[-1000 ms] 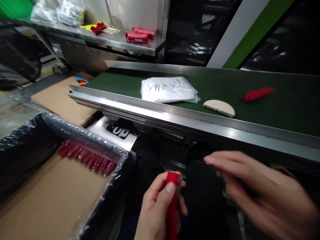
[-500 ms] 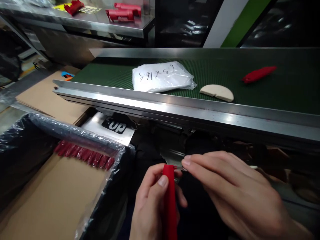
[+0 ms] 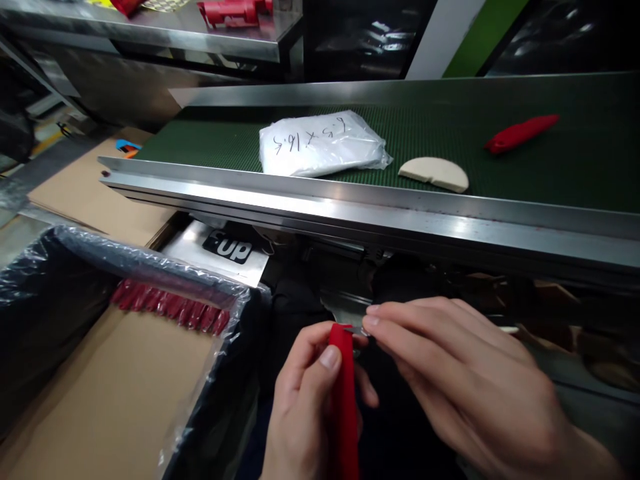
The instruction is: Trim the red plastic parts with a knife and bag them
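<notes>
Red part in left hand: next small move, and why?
Probably a short pinch-and-pull with the right hand at the top end of the red part. The left hand grips it upright, and the right fingertips already meet a small sliver at its tip, so little travel seems needed.

Red part cut off below

Red plastic pieces on green belt: one
White plastic bag: one
Beige half-round piece: one
Hands: two
</notes>
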The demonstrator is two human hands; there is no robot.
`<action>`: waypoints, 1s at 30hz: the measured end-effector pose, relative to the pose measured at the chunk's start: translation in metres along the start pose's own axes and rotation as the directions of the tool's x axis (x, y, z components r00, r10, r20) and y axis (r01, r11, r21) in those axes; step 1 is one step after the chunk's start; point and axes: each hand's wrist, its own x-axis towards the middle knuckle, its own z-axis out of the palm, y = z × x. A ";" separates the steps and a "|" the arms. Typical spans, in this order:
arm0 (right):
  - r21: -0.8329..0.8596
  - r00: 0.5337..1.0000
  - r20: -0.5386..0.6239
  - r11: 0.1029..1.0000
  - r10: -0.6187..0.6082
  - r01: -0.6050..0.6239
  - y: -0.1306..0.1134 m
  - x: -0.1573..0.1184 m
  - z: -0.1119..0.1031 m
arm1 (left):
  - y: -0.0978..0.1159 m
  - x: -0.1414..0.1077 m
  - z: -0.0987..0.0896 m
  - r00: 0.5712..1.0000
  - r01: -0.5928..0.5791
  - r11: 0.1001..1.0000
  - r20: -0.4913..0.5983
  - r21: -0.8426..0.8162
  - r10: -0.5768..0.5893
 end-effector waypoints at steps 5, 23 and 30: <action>-0.030 1.000 0.004 0.999 0.017 -0.017 0.000 -0.002 0.002 | -0.001 0.000 0.000 1.000 0.027 1.000 0.005 -0.005 -0.027; -0.061 0.998 -0.055 0.998 0.014 -0.018 -0.002 -0.003 0.002 | -0.002 0.001 0.008 0.996 -0.073 0.996 -0.052 -0.048 0.071; -0.089 0.998 -0.058 0.995 0.034 -0.039 -0.004 -0.005 0.003 | -0.004 0.001 0.004 1.000 0.005 1.000 -0.023 0.000 -0.005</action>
